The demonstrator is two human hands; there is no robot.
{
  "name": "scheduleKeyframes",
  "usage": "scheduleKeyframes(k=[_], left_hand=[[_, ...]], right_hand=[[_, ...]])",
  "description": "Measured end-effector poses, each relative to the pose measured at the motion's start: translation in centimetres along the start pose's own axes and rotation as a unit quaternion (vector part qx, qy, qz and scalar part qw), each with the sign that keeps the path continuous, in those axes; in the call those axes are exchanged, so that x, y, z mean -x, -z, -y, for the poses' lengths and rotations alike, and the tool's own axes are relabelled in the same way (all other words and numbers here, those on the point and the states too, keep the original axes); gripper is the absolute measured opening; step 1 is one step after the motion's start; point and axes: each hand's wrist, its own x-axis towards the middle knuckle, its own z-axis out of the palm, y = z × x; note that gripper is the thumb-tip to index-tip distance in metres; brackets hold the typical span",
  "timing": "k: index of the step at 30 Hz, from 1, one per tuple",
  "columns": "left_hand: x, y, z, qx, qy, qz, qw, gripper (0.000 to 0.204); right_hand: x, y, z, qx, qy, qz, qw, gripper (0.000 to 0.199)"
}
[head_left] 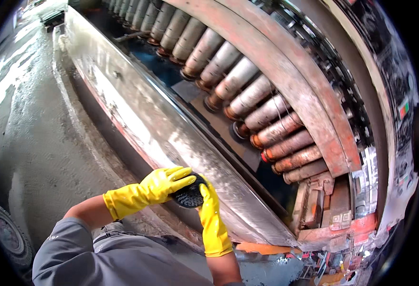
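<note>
Both my hands wear long yellow rubber gloves. Between them is a round black disc (pixel 189 196) with a dark, speckled face; its exact kind cannot be made out. My left hand (pixel 167 183) lies over its upper left side with fingers curled on the rim. From the right, my right hand (pixel 208 193) grips the edge, its fingers partly hidden. The disc is held at the near side of a long, pale metal trough wall (pixel 157 128), which looks wet. I cannot tell whether disc and wall touch.
Beyond the wall runs a row of rusty, worn metal rollers (pixel 238 78) under a curved reddish beam (pixel 295 62). A wet concrete floor (pixel 37 128) spreads to the left, with a tyre (pixel 10 233) at lower left. Clutter and tools (pixel 333 267) lie at lower right.
</note>
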Motion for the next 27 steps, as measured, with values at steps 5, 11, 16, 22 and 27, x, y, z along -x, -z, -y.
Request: scheduleKeyframes(k=[5,11,16,22,27], left_hand=[[9.4,11.9,3.5,-0.019,0.132,-0.023,0.991,0.070],[24.3,20.7,10.8,-0.055,0.446,-0.155,0.880,0.053],[38.2,26.0,18.0,-0.131,0.555,-0.164,0.805,0.062],[54.0,31.8,19.3,-0.134,0.855,-0.077,0.494,0.038],[63.3,32.3,17.8,-0.070,0.952,-0.050,0.295,0.044]], right_hand=[[-7.1,-11.6,-2.6,0.329,0.306,0.165,0.878,0.041],[-21.8,-14.6,3.0,0.474,0.437,-0.151,0.750,0.040],[-29.8,-16.2,-1.9,0.598,0.314,-0.302,0.673,0.036],[-33.4,-23.9,-2.9,0.610,0.266,-0.320,0.674,0.029],[-36.0,-26.9,-3.2,0.537,0.155,-0.360,0.747,0.029]])
